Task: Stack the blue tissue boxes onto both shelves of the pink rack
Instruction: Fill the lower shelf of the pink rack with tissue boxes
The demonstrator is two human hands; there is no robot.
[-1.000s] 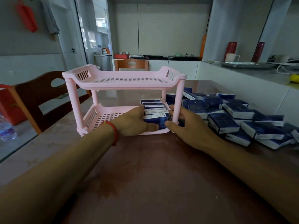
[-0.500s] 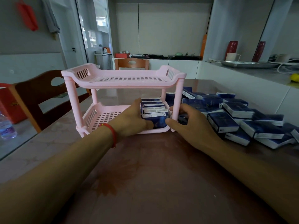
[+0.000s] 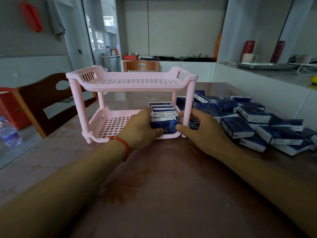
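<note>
A pink two-shelf rack [image 3: 132,84] stands on the table. Its top shelf holds nothing. At the right end of the lower shelf [image 3: 111,125] stands a row of several blue tissue boxes [image 3: 163,112] on edge. My left hand [image 3: 142,127], with a red band on the wrist, presses against the left side of that row, its thumb on the front box. My right hand [image 3: 197,127] reaches round the rack's front right post; its thumb touches the front box and its curled fingers lie behind the post. A heap of blue tissue boxes [image 3: 253,121] lies to the right of the rack.
A brown wooden chair [image 3: 42,100] stands at the table's left edge, with a water bottle [image 3: 9,133] below it. Another chair [image 3: 140,66] is at the far end. A white counter [image 3: 274,79] runs along the right side. The near tabletop [image 3: 163,186] is glossy brown.
Both hands have pushed the row of boxes slightly deeper and tighter against the right end of the lower shelf. The right thumb now touches the front box by the post.
</note>
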